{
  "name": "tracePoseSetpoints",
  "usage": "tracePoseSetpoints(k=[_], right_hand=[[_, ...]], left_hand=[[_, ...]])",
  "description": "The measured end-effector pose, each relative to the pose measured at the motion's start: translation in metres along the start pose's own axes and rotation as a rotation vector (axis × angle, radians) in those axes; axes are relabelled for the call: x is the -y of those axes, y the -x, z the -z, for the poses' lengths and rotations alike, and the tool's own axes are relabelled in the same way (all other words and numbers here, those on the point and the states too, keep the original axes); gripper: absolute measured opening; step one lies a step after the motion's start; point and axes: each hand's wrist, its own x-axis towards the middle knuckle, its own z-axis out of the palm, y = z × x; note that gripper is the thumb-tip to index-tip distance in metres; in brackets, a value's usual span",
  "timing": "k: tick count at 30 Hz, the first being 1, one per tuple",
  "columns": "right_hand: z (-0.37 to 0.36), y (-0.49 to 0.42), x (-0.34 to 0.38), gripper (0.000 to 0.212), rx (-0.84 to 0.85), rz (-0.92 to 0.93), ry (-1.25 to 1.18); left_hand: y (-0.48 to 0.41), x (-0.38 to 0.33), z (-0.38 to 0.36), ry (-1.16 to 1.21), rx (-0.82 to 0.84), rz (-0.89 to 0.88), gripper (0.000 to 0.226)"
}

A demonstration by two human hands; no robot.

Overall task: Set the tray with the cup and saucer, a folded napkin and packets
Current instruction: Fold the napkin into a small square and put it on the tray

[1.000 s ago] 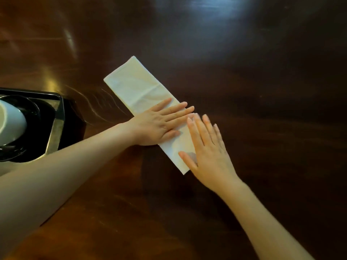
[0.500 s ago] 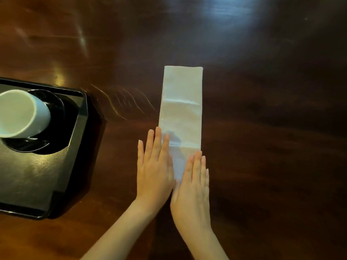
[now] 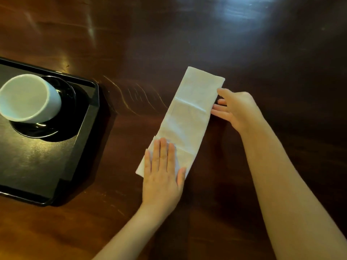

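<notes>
Left hand: The left hand (image 3: pixel 162 175) lay flat with its fingers straight and close together, pressing down the near end of the napkin. It had held that end half a second earlier too.
Napkin: The napkin (image 3: pixel 189 117) was a long strip folded lengthwise, lying on the worktop to the right of the tray and well apart from it. It had pointed straight away a moment before. Now it slanted, with its far end swung to the right.
Right hand: The right hand (image 3: pixel 236 109) had left its place beside the left hand and gone to the strip's right long edge, about halfway along. Its fingers were fairly straight with their tips at the edge, and the thumb tip touched it. No pinch showed.
Tray: The tray (image 3: pixel 84 132) sat at the left, most of its floor bare.
Cup and saucer: The cup (image 3: pixel 30 98) stood on the saucer (image 3: pixel 41 130) at the tray's far part.
Worktop: The worktop (image 3: pixel 262 53) was dark and glossy. No packets were in view.
Meaning: The smoothing looked finished and the hands seemed placed for another fold. The napkin and packets were not yet on the tray, so I judged the task under half done.
</notes>
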Motion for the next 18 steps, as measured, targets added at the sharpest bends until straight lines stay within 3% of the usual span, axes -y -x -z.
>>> tracePoseSetpoints(k=[3,7,9,14,18], right_hand=[[-0.008,-0.011,0.005,0.062,-0.007,-0.035,-0.066],[-0.006,-0.018,0.001,0.028,-0.024,-0.099,-0.04],[-0.003,-0.017,-0.005,0.022,0.007,-0.056,-0.098],[0.001,0.004,-0.024,0.014,-0.129,0.298,-0.012],[-0.007,0.015,-0.035,0.01,0.032,0.37,-0.216]], left_hand=[[-0.017,0.034,0.008,-0.067,0.016,-0.166,0.066],[-0.039,0.078,0.023,-0.134,0.056,-0.333,0.065],[-0.046,0.094,0.03,-0.134,0.071,-0.348,0.065],[-0.042,0.087,0.031,-0.028,-0.02,-0.193,0.06],[-0.042,0.056,0.027,0.064,-0.142,0.054,0.064]])
